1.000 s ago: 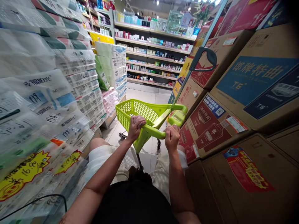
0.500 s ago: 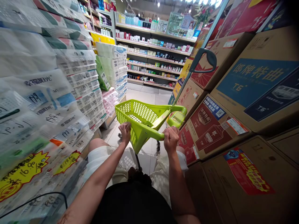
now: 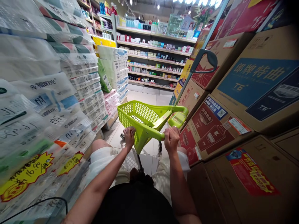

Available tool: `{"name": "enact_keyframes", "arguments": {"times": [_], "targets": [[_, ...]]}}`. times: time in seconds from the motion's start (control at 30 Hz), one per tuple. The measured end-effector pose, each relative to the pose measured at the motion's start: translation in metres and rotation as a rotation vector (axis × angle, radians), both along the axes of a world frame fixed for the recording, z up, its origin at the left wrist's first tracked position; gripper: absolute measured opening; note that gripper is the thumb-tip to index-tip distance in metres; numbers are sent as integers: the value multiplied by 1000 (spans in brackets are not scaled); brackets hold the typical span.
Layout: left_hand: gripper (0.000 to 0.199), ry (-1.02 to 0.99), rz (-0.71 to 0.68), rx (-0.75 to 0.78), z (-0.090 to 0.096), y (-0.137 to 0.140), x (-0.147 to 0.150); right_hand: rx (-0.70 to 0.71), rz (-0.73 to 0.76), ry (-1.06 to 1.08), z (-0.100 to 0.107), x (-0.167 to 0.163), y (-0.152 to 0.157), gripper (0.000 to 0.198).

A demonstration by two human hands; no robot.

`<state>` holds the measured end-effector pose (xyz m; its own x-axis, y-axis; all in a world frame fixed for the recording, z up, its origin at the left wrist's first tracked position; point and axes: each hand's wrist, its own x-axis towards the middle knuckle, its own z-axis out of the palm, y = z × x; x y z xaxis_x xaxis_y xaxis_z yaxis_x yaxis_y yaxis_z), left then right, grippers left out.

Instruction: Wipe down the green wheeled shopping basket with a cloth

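Note:
A lime-green shopping cart (image 3: pixel 141 116) with a perforated plastic basket stands in front of me on the tiled floor. My right hand (image 3: pixel 171 139) is closed around the near side of its looped handle (image 3: pixel 157 134). My left hand (image 3: pixel 130 136) is curled into a fist before the basket's perforated left side. Whether those fingers touch the basket or hold anything is hidden. A small panel (image 3: pixel 177 118) sits inside the handle loop. Casters (image 3: pixel 160 146) show beneath the cart.
Plastic-wrapped paper packs (image 3: pixel 81 84) are stacked along the left. Cardboard cartons (image 3: pixel 257 84) rise close on the right, beside a slanted pole with a dark grey loop handle (image 3: pixel 204 61). Shelves of small boxes and bottles (image 3: pixel 154 56) span the far end.
My left fist has shifted slightly right and down against the basket's side. The cart appears a little farther right in view. My right hand keeps its grip on the handle.

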<state>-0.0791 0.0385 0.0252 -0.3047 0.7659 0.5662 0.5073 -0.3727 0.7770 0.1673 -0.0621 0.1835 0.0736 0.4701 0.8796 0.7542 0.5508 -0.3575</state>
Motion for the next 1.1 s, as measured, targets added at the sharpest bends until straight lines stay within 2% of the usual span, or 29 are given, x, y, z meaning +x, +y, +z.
{"name": "enact_keyframes", "arguments": {"times": [0.1, 0.17, 0.23, 0.37, 0.43, 0.47, 0.53, 0.63, 0.7, 0.77, 0.9, 0.97, 1.03, 1.1], "targets": [[16, 77, -132, 30, -33, -38, 9, 13, 5, -1, 0, 3, 0, 40], [18, 98, -192, 38, -37, -44, 7, 14, 4, -10, 0, 5, 0, 40], [17, 84, -173, 55, -25, -31, 5, 4, -9, -17, 0, 6, 1, 40], [15, 29, -39, 128, 18, 11, 6, 6, -19, -14, -2, 5, 4, 40], [11, 14, -11, 128, 23, 17, 9, 6, -14, -11, -3, 3, 6, 40], [10, 11, -10, 114, 18, 14, 9, -1, -14, -9, -3, 2, 6, 40], [12, 26, -48, 75, -3, -3, 9, -16, -19, -3, -3, 0, 7, 40], [22, 92, -186, 33, -39, -36, 4, -13, -23, 4, -3, -2, 7, 40], [26, 105, -244, 31, -48, -47, 3, -5, -21, 4, -2, -2, 7, 40], [24, 87, -265, 47, -37, -46, 5, -4, -25, 3, -1, -2, 6, 40], [17, 28, -255, 126, 14, -26, 19, -2, -32, 3, 0, -1, 5, 40], [16, 4, -240, 166, 30, -20, 26, -6, -33, 5, 0, -1, 6, 41], [15, -10, -215, 166, 28, -23, 29, -12, -35, 8, 0, -2, 6, 41], [14, -22, -184, 127, 14, -33, 30, -14, -33, 7, 0, -2, 7, 40]]}}
